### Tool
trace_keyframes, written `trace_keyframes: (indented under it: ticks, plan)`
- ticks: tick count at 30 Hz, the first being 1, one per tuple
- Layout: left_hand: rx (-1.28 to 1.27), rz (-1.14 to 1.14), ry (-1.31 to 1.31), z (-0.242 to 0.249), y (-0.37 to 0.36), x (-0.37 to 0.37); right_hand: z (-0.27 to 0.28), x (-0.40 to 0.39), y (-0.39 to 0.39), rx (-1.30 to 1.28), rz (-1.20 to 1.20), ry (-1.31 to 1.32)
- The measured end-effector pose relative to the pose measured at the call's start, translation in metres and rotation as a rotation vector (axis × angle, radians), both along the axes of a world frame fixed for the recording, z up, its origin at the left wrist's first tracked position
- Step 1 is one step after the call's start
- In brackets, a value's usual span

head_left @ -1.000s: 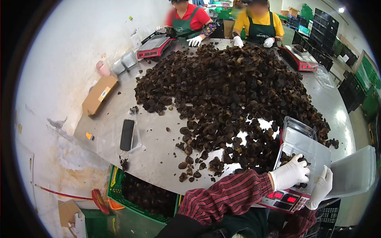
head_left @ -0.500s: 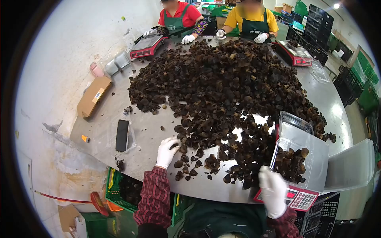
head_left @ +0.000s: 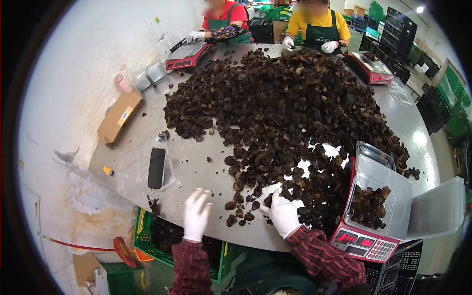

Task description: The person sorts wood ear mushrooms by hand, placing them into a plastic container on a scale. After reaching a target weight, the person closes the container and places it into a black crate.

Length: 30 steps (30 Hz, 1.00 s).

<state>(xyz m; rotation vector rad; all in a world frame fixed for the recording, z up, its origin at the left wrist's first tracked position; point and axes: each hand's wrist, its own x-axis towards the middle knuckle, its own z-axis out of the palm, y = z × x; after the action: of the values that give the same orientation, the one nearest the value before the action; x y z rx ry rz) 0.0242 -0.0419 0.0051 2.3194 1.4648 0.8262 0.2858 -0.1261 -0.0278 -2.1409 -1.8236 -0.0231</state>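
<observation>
Dark brown wood ear mushrooms (head_left: 275,98) lie in a big heap on the metal table (head_left: 191,157), thinning out toward me. My left hand (head_left: 196,216), in a white glove, hovers near the table's front edge with fingers spread and nothing in them. My white-gloved right hand (head_left: 284,215) is at the near fringe of the heap, thumb and forefinger apart beside a few dark pieces; the other fingers are partly hidden. To its right, a clear plastic tray with some wood ear mushrooms (head_left: 368,206) rests on a red scale (head_left: 364,243) with a lit display.
A phone (head_left: 157,168) and a cardboard piece (head_left: 119,117) lie on the left. Clear lids (head_left: 437,209) stand right of the scale. Below the front edge is a green crate (head_left: 147,246). Across the table, two gloved people stand by two more scales (head_left: 187,55).
My right hand has moved left from the scale to the loose mushrooms. My left hand has drawn back from the heap, its fingers now spread. The view has shifted slightly.
</observation>
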Motion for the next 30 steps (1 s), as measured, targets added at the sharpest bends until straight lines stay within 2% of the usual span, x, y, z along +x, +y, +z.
trace_keyframes:
  ticks: [2, 4, 5, 8, 10, 11, 12, 14, 16, 18, 20, 23, 27, 29, 30]
  plan:
    - [0.019, -0.223, -0.011, -0.003, 0.008, 0.045, -0.009, 0.0, 0.0, 0.05, 0.03, 0.05]
    - [0.001, -0.361, -0.041, 0.001, 0.027, 0.092, -0.013, 0.0, -0.002, 0.044, 0.053, -0.043]
    - [0.028, -0.371, -0.042, 0.003, 0.038, 0.115, -0.021, 0.001, -0.003, 0.097, 0.069, 0.033]
    - [0.061, -0.262, 0.115, 0.0, 0.067, 0.179, -0.025, 0.004, -0.006, 0.051, 0.028, -0.039]
    - [-0.002, -0.389, 0.158, -0.012, 0.073, 0.204, -0.025, 0.008, -0.011, 0.028, 0.009, -0.097]
    - [0.113, -0.448, 0.165, -0.016, 0.066, 0.207, -0.025, 0.01, -0.013, 0.006, -0.002, -0.15]
    - [0.078, -0.534, 0.102, -0.025, 0.058, 0.209, -0.024, 0.012, -0.018, 0.007, -0.006, -0.151]
    - [0.071, -0.597, 0.106, -0.022, 0.032, 0.201, -0.009, 0.014, -0.035, 0.151, 0.006, 0.036]
    - [0.059, -0.616, -0.094, -0.021, 0.02, 0.184, 0.014, 0.018, -0.051, 0.127, -0.036, 0.099]
    - [-0.026, -0.454, -0.244, -0.006, 0.012, 0.166, 0.013, 0.025, -0.065, 0.161, -0.094, 0.134]
    - [-0.172, -0.332, -0.399, 0.003, 0.018, 0.148, 0.016, 0.031, -0.074, 0.143, -0.128, 0.182]
    - [-0.53, -0.243, -0.84, 0.009, 0.024, 0.139, 0.043, 0.034, -0.085, 0.176, -0.184, 0.34]
    - [-0.667, -0.315, -0.917, 0.055, 0.0, 0.179, 0.114, 0.058, -0.108, 0.296, -0.375, 0.342]
    - [-0.43, -0.571, -0.794, 0.077, -0.023, 0.216, 0.136, 0.086, -0.123, 0.463, -0.542, 0.252]
    - [-0.212, -0.706, -0.644, 0.089, -0.033, 0.235, 0.142, 0.105, -0.133, 0.482, -0.644, 0.214]
